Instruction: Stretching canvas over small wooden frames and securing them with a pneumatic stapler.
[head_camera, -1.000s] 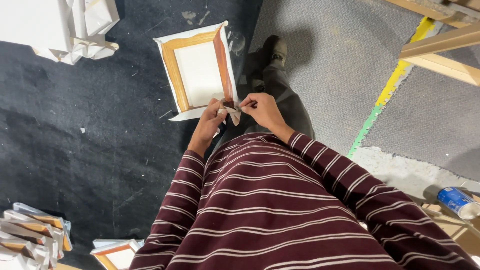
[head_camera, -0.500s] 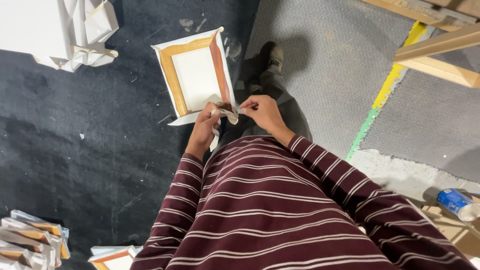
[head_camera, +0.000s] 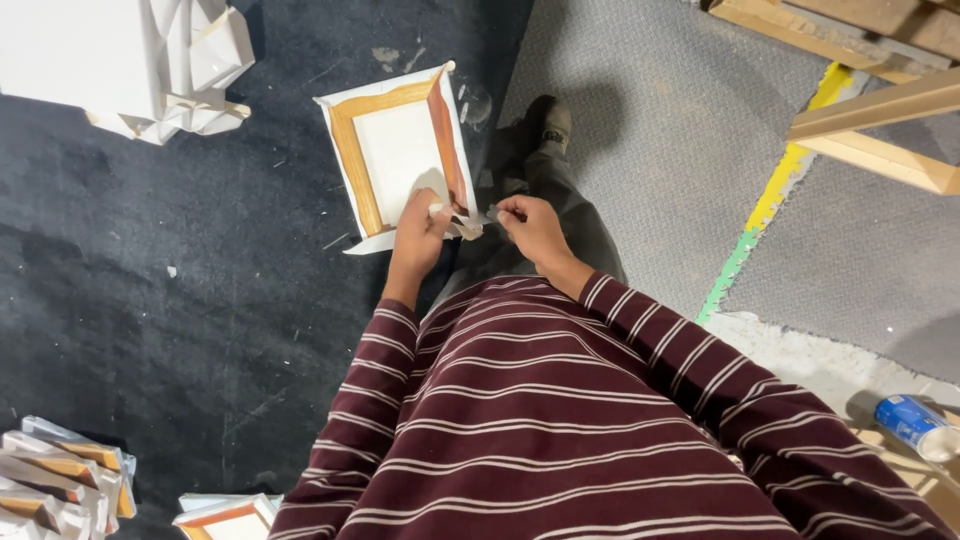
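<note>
1. Head view, hands: I see the left hand curled closed on the lower right corner of a small white stretched canvas with a wooden frame showing on its back. The canvas is held face down, tilted, above the black floor mat.
2. Head view, right hand: fingers pinched together at a small pale item between the two hands, at the canvas corner. I cannot tell what the item is.
3. Head view, person: both arms wear a maroon sleeve with thin white stripes. A dark shoe stands on the grey carpet, just right of the canvas.
4. Head view, surroundings: a pile of white folded canvases lies top left; a stack of framed canvases sits bottom left; pale wooden bars lie top right; a blue can lies at the right edge, near a yellow-green floor stripe.
</note>
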